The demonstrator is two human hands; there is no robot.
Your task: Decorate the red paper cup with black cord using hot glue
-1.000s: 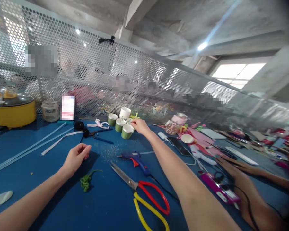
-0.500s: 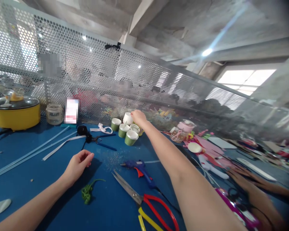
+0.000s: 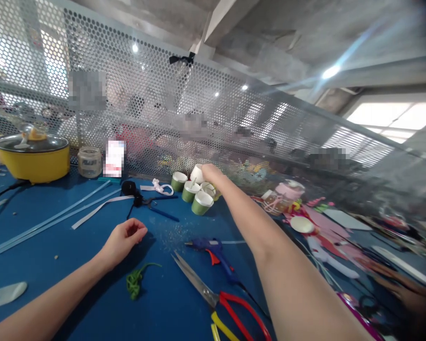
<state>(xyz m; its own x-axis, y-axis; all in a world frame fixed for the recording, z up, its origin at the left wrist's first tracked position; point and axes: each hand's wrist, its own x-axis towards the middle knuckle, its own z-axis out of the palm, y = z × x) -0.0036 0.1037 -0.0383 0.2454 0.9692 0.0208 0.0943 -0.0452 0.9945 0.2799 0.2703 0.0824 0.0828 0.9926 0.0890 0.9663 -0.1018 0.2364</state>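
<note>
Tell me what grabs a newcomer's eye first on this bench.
The right hand reaching far across the blue table into a cluster of green paper cups by the perforated metal screen. Nearer, red-and-yellow scissors lie beside a blue glue gun; a yellow pot sits far left.

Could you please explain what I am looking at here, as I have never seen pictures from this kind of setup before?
There is no machine here: a person wears a camera on the head, so it looks forward and down along their own two bare arms. The right hand reaches far across the blue table to a cluster of small green cups by the perforated metal screen; whether it grips anything cannot be told. The left hand rests loosely curled on the table, beside a knot of green cord. Nearby lie scissors with red and yellow handles, a blue glue gun and a yellow pot.
</note>
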